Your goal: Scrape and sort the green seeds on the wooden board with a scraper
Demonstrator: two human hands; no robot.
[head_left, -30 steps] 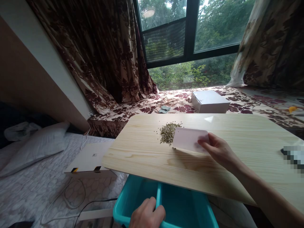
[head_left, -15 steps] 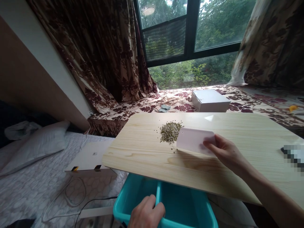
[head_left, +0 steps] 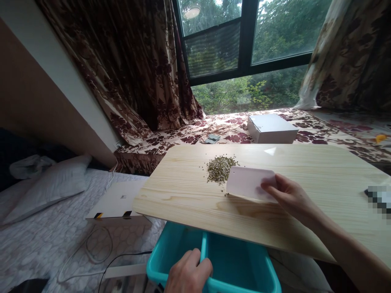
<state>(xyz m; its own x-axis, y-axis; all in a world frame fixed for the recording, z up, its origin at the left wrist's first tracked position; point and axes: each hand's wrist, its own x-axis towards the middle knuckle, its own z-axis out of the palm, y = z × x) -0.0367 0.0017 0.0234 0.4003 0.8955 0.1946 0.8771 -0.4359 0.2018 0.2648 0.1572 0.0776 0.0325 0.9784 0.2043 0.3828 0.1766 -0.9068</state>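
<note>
A pile of small greenish beans or seeds, with paler bits among them, lies on the wooden tabletop. My right hand pinches the right end of a thin white plastic scraper; its left edge is beside the pile, and a few grains lie just in front of it. Below the table's near edge is a turquoise two-compartment bin. My left hand is closed around the bin's middle divider at the near side, with the fingertips partly hidden.
A white box and a small grey-green cloth are on the floral window ledge. At the table's right edge lies a blurred-out object. Left of the table, a flat white box rests on the bed, with cables near it.
The scraper has tipped slightly, its near edge lower and closer to the tabletop. The pile and my left hand stay in place; the whole view has shifted a little.
</note>
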